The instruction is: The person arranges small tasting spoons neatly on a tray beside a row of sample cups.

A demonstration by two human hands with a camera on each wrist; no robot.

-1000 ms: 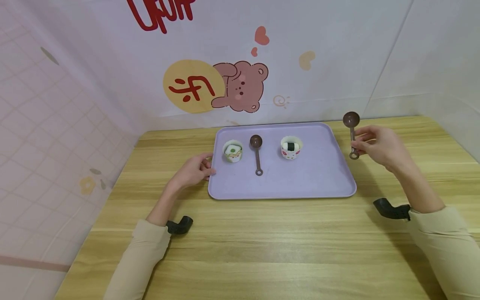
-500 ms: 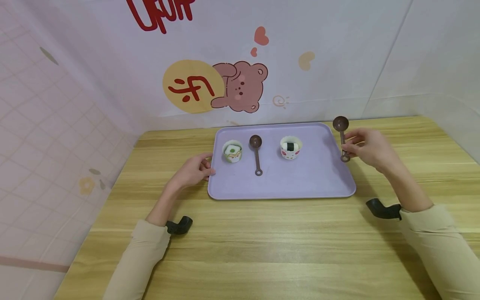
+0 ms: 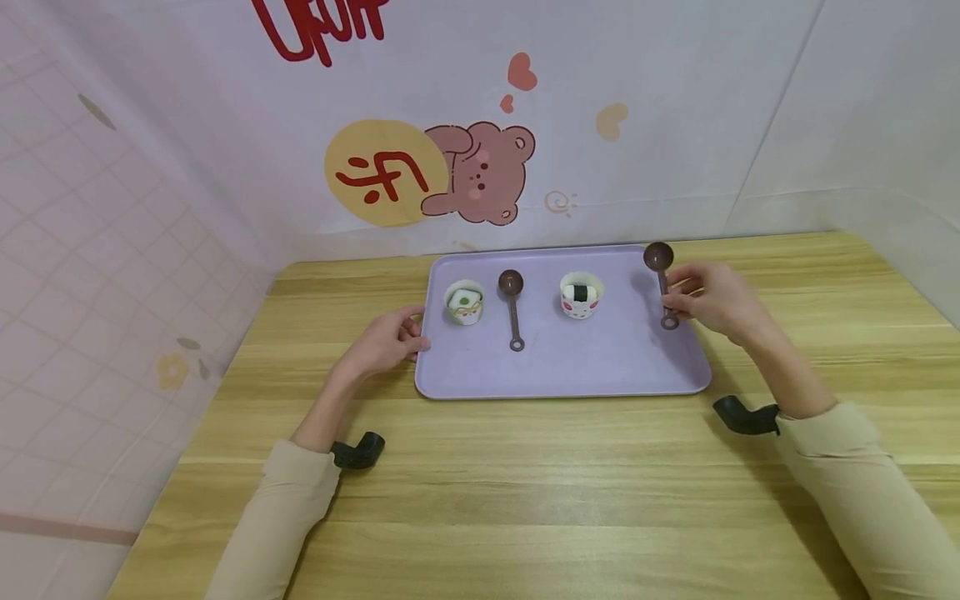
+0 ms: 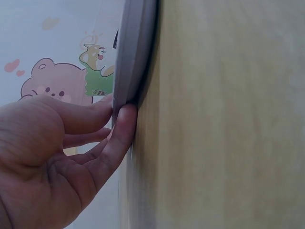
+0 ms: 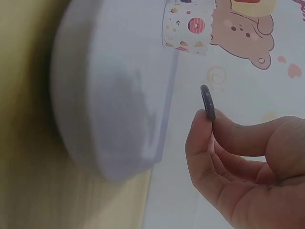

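Observation:
Between thumb and fingers my right hand [image 3: 712,296] pinches the handle of a brown measuring spoon [image 3: 659,257]. This spoon is held over the right side of a lilac tray [image 3: 562,367], bowl toward the wall. In the right wrist view only the handle end [image 5: 208,102] shows past my fingertips. My left hand [image 3: 382,340] grips the tray's left rim, thumb on the upper side and a finger beneath, as the left wrist view shows. A second brown measuring spoon [image 3: 513,310] lies on the tray between two patterned paper cups, the left cup [image 3: 467,313] and the right cup [image 3: 579,307].
The left cup holds a white piece with a green dot, the right one a white piece with a black band. The wooden table [image 3: 525,492] meets a printed wall covering [image 3: 660,167] behind the tray. A black curved piece sits at each wrist.
My right hand has moved left and slightly down with the measuring spoon, from beside the tray to over its right side. The left hand and the tray have stayed in place.

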